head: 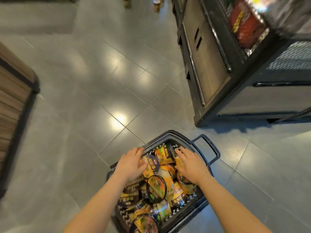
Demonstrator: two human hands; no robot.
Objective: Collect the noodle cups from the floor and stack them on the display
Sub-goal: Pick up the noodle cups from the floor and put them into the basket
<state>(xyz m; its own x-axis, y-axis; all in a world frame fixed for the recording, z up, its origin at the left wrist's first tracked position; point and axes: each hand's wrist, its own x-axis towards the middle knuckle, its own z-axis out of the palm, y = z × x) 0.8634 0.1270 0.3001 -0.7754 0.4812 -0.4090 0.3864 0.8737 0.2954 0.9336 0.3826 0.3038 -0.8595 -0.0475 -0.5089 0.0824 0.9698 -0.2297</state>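
The left hand [133,163] lies with straight, spread fingers over the lid of a yellow-and-dark round noodle cup [150,165] at the left side of the dark plastic shopping basket [170,134], touching it but not gripping. Judging by their look, these cups are light, with thin stiff walls that would dent under a hard squeeze and a slick printed wrap, so the best hold is around the side wall just under the rim, not on the foil lid. They are squat tubs, yellow sides with dark bands and pictured lids, lying jumbled at all angles. The basket stands on the grey tiled floor [84,98]. The right hand [191,163] is also flat and open, resting on cups at the right side. The dark metal display shelf [218,64] stands beyond, upper right
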